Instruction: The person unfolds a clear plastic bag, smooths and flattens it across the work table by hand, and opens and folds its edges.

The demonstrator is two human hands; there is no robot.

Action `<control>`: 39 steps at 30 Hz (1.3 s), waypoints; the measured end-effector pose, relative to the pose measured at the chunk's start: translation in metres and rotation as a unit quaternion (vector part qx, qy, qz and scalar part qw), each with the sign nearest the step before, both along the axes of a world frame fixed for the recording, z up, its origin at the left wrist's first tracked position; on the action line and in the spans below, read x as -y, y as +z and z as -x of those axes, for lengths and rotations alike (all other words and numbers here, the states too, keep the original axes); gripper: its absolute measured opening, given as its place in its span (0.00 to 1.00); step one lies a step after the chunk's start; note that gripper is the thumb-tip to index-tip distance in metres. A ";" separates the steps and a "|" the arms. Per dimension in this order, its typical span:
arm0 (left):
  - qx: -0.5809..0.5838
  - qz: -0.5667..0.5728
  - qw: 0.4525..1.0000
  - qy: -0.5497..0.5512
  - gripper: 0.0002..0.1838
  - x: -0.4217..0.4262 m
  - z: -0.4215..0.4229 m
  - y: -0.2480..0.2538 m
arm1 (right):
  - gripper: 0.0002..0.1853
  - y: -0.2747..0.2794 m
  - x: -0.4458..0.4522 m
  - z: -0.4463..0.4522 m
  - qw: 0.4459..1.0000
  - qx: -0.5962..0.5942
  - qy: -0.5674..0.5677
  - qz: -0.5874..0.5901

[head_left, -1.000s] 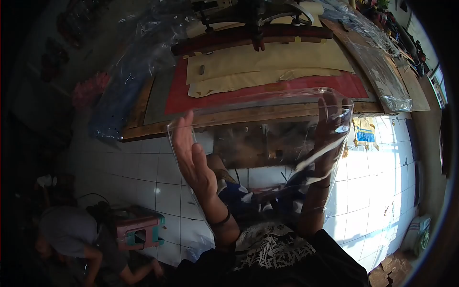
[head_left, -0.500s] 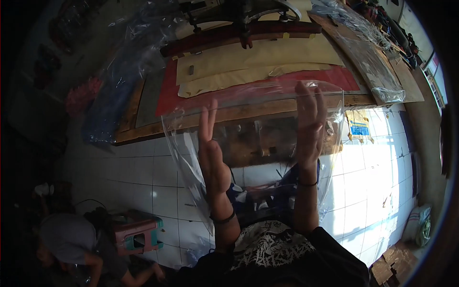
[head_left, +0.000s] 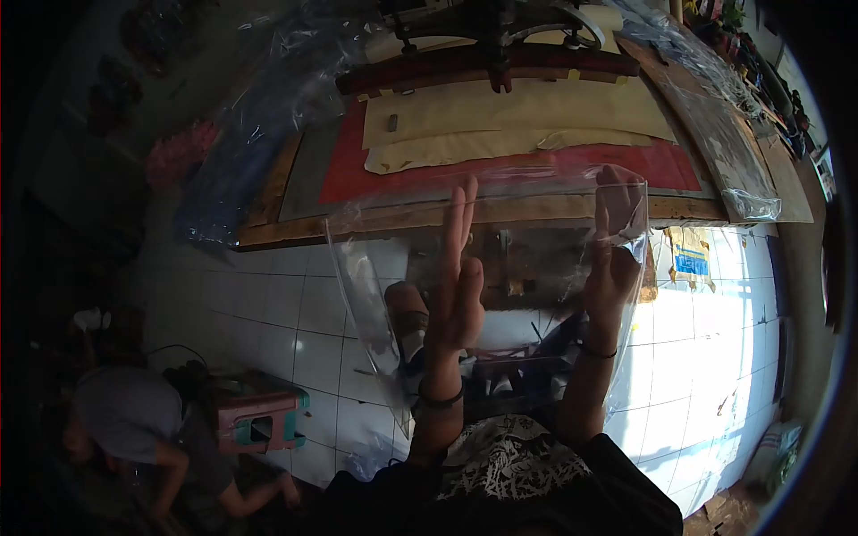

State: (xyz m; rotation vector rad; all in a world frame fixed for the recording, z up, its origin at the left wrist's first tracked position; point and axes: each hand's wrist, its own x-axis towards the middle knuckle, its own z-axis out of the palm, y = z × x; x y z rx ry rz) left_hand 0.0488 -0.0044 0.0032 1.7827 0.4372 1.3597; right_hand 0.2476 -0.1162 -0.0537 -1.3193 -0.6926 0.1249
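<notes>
A clear plastic sheet (head_left: 362,277), possibly a bag, hangs upright before me, its top edge just short of the table's front edge. My left hand (head_left: 460,286) is against its middle, edge-on, with fingers stretched upward and together. At the sheet's upper right corner is my right hand (head_left: 610,259), seen through the plastic with fingers extended upward. Reflections hide exactly how the right fingers touch the plastic. Whether both hands are inside a bag or behind a single layer, I cannot tell.
Ahead stands a wooden table (head_left: 277,234) with red sheeting (head_left: 344,170), tan paper (head_left: 447,116) and a dark press-like bar (head_left: 500,70). Bundled plastic (head_left: 223,188) lies at its left. A person (head_left: 134,420) crouches lower left beside a red and green stool (head_left: 259,420).
My left hand has shifted right across the sheet toward its middle. My right hand has moved right, to the upper right corner. The camera view has turned slightly left.
</notes>
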 end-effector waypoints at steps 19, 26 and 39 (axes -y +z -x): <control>0.039 0.095 0.995 -0.017 0.40 -0.018 -0.006 -0.018 | 0.23 0.021 -0.028 -0.020 0.965 -0.092 0.115 -0.218; 0.043 0.050 0.998 0.011 0.39 -0.017 -0.011 -0.021 | 0.30 0.024 -0.029 -0.011 0.965 0.243 -0.098 0.027; 0.039 0.068 0.996 0.029 0.39 -0.011 -0.016 -0.015 | 0.34 0.030 -0.040 0.004 0.918 0.320 -0.127 0.196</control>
